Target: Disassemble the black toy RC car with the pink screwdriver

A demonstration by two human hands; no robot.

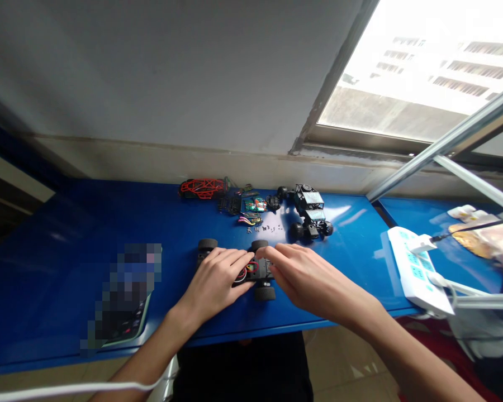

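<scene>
Head view: chassis [263, 271] with wheels on, set lengthwise left to right near the middle of the surface's [171, 223] near edge, between both hands. Left hand [223, 271] spread over its left part, thumb on the near side, fingers across the top toward the far side; reads as holding it down. Right hand [295, 273] at the right end, fingers curled and bunched narrow; contact likely, but cannot tell whether they pinch anything small.

Handling, judged by look: chassis light, stiff, probably plastic; smooth body may slip a bit under fingers. Near right wheel [265, 293] looks like grippy rubber or foam, and wheels may roll or turn, so poor holds. Best hold: both long sides of the body, between the wheel pairs, thumb near, fingers far. Weak spot: red and white wires [242, 274] exposed on top, soft, could snag or pull off; avoid pressing there. Right end seems to carry thin parts, detail hidden by the hand.

Far side, beyond the hands: small parts [264, 228], tiny, easily scattered; black truck [310, 206] to their right; red frame [203, 188] far left of them.
</scene>
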